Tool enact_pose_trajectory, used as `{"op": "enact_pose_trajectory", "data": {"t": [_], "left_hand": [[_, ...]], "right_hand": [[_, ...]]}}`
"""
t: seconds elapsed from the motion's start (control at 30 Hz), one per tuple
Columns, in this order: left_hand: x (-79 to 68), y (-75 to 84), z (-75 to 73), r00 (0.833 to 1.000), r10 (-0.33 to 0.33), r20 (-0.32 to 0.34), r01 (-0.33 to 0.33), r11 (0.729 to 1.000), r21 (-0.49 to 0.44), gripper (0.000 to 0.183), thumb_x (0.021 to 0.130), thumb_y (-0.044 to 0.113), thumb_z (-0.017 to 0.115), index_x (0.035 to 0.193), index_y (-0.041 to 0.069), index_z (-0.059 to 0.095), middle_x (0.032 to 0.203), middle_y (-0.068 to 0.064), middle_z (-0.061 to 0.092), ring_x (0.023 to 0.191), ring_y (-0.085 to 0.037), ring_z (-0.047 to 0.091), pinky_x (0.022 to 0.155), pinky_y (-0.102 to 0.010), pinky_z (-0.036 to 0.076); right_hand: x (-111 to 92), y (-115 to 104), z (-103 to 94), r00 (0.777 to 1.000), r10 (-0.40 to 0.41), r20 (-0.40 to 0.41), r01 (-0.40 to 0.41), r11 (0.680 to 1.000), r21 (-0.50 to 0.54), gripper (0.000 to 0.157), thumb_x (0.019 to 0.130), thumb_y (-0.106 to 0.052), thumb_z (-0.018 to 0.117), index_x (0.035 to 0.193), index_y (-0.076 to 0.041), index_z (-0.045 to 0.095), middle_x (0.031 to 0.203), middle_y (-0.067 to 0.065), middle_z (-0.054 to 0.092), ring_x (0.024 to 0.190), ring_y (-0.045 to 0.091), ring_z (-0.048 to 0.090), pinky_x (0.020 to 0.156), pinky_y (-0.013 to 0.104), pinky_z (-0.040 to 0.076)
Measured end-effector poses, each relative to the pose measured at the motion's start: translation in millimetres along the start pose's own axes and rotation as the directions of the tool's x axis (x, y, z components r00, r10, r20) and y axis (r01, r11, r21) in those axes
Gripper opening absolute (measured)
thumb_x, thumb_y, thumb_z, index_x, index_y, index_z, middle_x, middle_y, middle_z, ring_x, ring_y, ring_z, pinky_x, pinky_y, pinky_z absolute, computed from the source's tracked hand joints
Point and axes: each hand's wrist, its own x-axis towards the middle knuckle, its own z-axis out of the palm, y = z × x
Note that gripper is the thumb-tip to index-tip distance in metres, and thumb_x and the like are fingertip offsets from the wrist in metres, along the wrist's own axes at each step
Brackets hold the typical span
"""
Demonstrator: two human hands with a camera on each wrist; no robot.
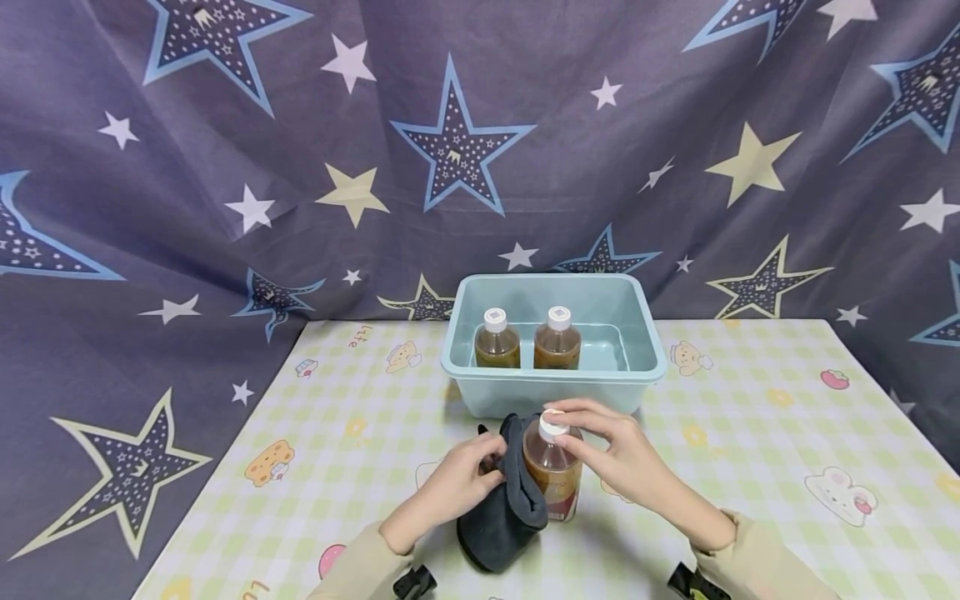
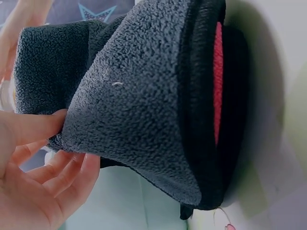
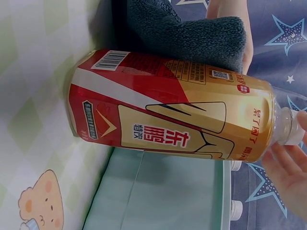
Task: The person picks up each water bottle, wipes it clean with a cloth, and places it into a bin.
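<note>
An upright drink bottle (image 1: 553, 479) with a red-and-gold label and white cap is in front of the basin. My right hand (image 1: 611, 442) grips it by the cap, fingers and thumb around the top; the right wrist view shows the label (image 3: 168, 110) facing the camera. Beside the bottle on its left is a dark grey fuzzy fabric piece (image 1: 498, 517) with black edging and a strip of red (image 2: 218, 81) showing at its rim. My left hand (image 1: 461, 475) pinches this fabric between thumb and fingers. The fabric's folded upper part overlaps the bottle's side.
A light blue plastic basin (image 1: 555, 392) stands at the back of the table. Inside it are two capped bottles, one (image 1: 497, 342) on the left and another (image 1: 557, 340) near the middle. A checked tablecloth (image 1: 750, 467) covers the table, and a star-patterned curtain (image 1: 450, 242) hangs behind.
</note>
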Motion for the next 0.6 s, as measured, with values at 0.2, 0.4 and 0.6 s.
{"op": "enact_pose_trajectory", "data": {"t": [0.2,0.4,0.6], "left_hand": [[-0.2,-2.1,3.1,1.000,-0.006,0.026,0.005,1.000,0.018,0.019,0.075,-0.001,0.060,0.078,0.013,0.047,0.076,0.004,0.045,0.068,-0.008,0.046,0.060,-0.020,0.039],[0.5,-8.1,8.7,0.999,-0.009,0.049,0.007,0.999,0.046,0.020,0.074,-0.001,0.060,0.078,0.013,0.047,0.073,0.003,0.044,0.065,-0.008,0.045,0.058,-0.020,0.038],[1.3,-15.8,17.2,0.998,-0.009,0.063,0.003,0.995,0.101,0.021,0.072,-0.001,0.061,0.076,0.014,0.046,0.068,0.003,0.042,0.059,-0.007,0.040,0.053,-0.019,0.033]], "right_hand": [[0,-3,-1.2,1.000,0.014,0.019,-0.014,1.000,0.007,0.029,0.077,0.004,0.061,0.105,-0.005,0.063,0.110,0.012,0.058,0.103,0.017,0.054,0.080,0.020,0.043],[1,-5,-1.8,1.000,0.016,0.025,-0.016,1.000,0.019,0.029,0.077,0.004,0.061,0.105,-0.004,0.063,0.111,0.011,0.058,0.103,0.017,0.054,0.082,0.018,0.042],[1,-4,-1.3,1.000,0.014,0.018,-0.014,1.000,0.020,0.029,0.076,0.004,0.062,0.104,-0.004,0.064,0.111,0.011,0.058,0.103,0.018,0.054,0.083,0.017,0.041]]}}
